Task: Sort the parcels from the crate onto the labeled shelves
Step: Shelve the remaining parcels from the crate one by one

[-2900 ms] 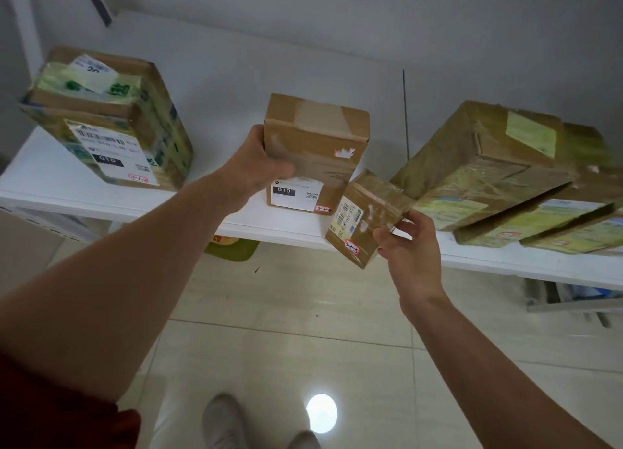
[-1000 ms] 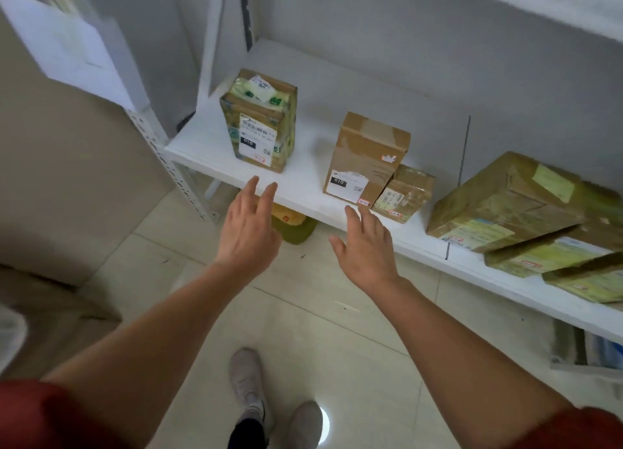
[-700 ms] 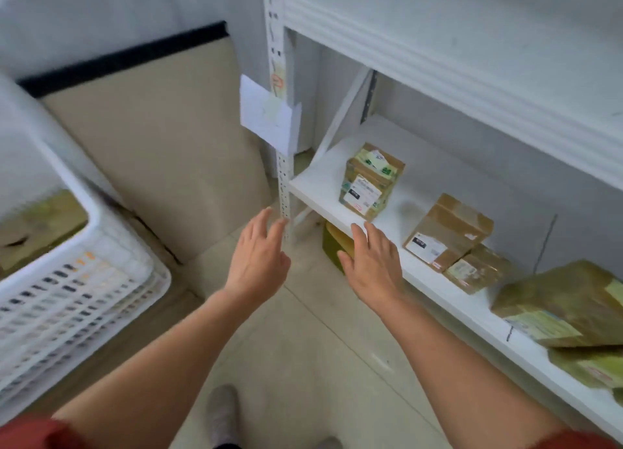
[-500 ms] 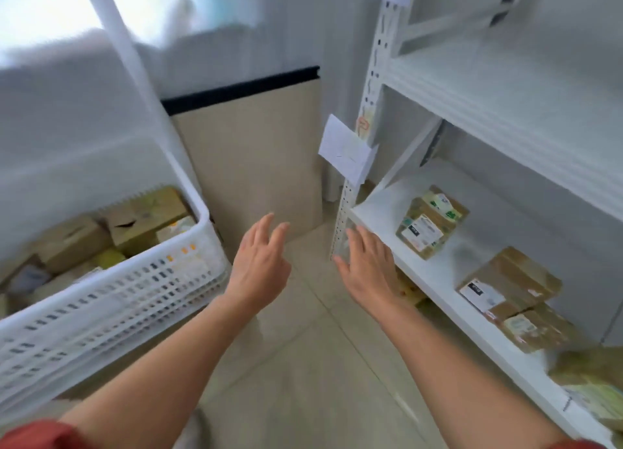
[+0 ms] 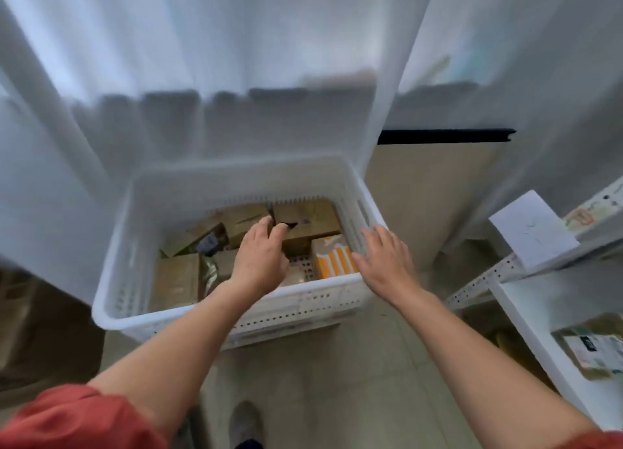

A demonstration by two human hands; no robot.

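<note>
A pale curtain [image 5: 202, 44] hangs across the far side of the room, and a beige board [image 5: 431, 185] with a black top edge leans against the wall to its right. On the tiled floor [image 5: 320, 381] in front of the curtain stands a white perforated crate [image 5: 128, 233] with cardboard parcels lying in it at mixed angles.

The left hand [image 5: 259, 256] reaches over the middle of the crate, palm down. Its fingers [image 5: 266, 227] are close together and only slightly bent, and they hold nothing. Their tips lie over the near edge of a brown box [image 5: 313, 219] at the far side of the crate; blur hides whether they touch it. A flat brown parcel [image 5: 175, 280] lies to the left of this hand, near the front wall.

The right hand [image 5: 384, 260] hovers over the crate's right wall with its fingers [image 5: 374, 238] spread wide and empty. An orange-striped parcel [image 5: 333, 260] sits just left of its thumb, inside the crate against that wall. Contact with the rim cannot be made out.

At the right, a white shelf [image 5: 539, 300] carries a taped parcel [image 5: 593, 347], and a paper label [image 5: 529, 229] hangs on the rack's upright. A red sleeve [image 5: 77, 418] and one shoe [image 5: 244, 421] show at the near edge.
</note>
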